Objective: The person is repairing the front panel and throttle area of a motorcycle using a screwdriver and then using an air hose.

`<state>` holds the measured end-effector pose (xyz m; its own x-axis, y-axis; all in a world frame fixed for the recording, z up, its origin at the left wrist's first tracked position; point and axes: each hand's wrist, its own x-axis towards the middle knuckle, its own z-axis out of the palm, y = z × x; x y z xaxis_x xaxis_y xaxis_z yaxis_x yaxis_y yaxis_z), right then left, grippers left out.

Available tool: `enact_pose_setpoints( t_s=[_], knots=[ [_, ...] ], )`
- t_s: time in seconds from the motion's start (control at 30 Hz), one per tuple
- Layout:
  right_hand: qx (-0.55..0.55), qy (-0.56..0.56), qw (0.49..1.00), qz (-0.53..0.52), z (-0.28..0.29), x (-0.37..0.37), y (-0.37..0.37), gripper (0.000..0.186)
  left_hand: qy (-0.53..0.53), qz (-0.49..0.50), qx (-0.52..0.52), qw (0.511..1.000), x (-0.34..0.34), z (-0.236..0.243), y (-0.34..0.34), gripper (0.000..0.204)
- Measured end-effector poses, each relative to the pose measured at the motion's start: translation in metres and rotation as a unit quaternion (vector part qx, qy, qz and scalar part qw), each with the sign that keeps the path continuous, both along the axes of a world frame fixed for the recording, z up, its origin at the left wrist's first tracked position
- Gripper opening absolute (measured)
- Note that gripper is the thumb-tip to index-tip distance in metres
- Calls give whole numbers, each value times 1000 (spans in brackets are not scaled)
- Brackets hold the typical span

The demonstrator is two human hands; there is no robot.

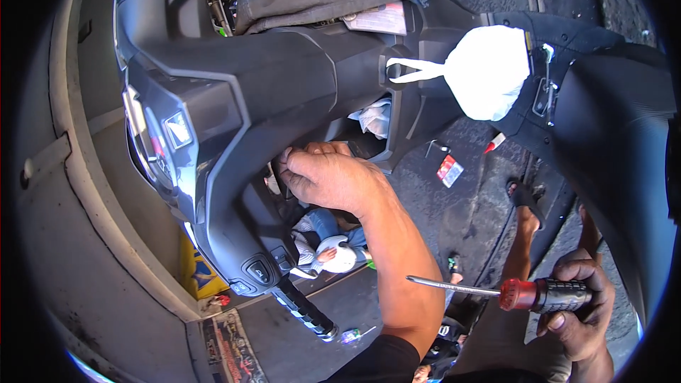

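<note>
A dark grey scooter (284, 64) fills the middle, its handlebar grip (305, 310) pointing toward the lower edge. My left hand (323, 174) reaches to the scooter's inner panel below the handlebar, beside an open storage compartment (365, 145). Its fingers are bent, with thumb and forefinger close together at the panel; what they pinch, if anything, is hidden. A crumpled plastic bag (374, 119) sits in the compartment. At lower right, my right hand (582, 305) is wrapped around the black and red handle of a screwdriver (528, 295), whose metal shaft points left, away from the scooter.
A white bag (489, 74) hangs from a hook on the scooter. On the floor lie a red-and-white packet (449, 170) and a red-tipped tube (494, 143). A curved wall (53, 198) runs along the left. Beyond the handlebar, a person (323, 230) sits near a white helmet (339, 255).
</note>
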<state>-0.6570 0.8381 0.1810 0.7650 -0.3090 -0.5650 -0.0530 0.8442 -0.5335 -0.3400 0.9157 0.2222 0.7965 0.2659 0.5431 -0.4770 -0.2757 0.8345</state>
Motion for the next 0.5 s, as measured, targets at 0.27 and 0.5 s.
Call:
enact_pose_setpoints(
  t_s=[0.27,0.5],
  knots=[
    [24,4,996,81,-31,7,12,65,92,-22,-109,990,6,25,7,27],
    [60,-4,996,61,-63,16,26,64,222,-271,-397,848,-32,8,47,23]
  ],
)
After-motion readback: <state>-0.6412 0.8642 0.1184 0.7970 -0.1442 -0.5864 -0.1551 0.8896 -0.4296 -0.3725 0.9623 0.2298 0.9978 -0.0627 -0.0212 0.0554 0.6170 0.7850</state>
